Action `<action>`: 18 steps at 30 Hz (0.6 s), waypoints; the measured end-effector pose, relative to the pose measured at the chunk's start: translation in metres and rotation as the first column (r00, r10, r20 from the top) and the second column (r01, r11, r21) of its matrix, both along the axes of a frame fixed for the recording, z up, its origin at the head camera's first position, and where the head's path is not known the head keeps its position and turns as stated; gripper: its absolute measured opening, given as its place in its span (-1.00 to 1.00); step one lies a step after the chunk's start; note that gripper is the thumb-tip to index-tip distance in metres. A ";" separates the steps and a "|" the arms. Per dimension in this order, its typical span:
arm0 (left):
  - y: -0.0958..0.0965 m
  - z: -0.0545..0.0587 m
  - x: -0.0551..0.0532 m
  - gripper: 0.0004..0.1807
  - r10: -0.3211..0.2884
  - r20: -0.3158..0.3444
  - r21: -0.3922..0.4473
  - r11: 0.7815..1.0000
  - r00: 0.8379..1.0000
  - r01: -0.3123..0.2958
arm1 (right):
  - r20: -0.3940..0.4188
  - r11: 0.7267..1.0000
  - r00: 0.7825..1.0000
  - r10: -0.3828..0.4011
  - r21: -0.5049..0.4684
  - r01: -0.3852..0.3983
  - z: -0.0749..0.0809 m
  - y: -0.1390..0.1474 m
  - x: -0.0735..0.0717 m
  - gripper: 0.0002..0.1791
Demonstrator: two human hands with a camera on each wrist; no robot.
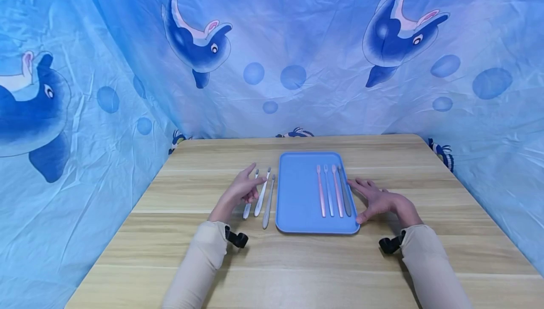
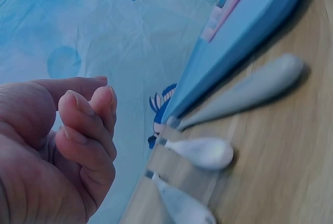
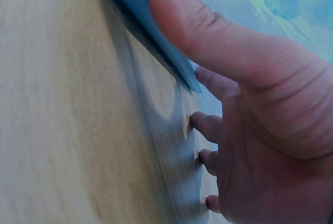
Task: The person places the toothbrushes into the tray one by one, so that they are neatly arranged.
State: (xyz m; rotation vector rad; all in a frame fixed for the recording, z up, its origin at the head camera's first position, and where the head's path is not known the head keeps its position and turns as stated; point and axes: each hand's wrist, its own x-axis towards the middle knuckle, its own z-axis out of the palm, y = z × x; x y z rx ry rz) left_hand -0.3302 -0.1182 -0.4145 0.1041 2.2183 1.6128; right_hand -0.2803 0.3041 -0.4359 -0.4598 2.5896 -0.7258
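Observation:
My left hand [image 1: 245, 187] hovers over the toothbrushes left of the tray, index finger and thumb extended, other fingers loosely bent, holding nothing. Two white toothbrushes, one partly hidden by that hand and the other [image 1: 261, 198] beside it, lie near a grey toothbrush [image 1: 268, 207]. On the right half of the blue tray [image 1: 297, 195] lie a pink toothbrush [image 1: 320, 193], a blue one [image 1: 329, 195], another pink one [image 1: 337, 195] and a dark grey one [image 1: 345, 195]. At the tray's right edge, my right hand [image 1: 376, 201] is spread, its thumb touching the rim near the front corner.
A wood-grain table [image 1: 306, 271] bears everything. Behind it and at both sides hangs a blue curtain [image 1: 272, 39] printed with dolphins and bubbles. Each wrist wears a black camera mount, one at the left wrist [image 1: 237, 238] and one at the right [image 1: 391, 244].

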 end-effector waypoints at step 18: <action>-0.040 -0.018 -0.009 -0.07 -0.007 0.036 -0.068 0.998 0.999 0.009 | -0.007 1.000 1.000 0.004 0.008 -0.004 0.002 -0.003 -0.001 0.42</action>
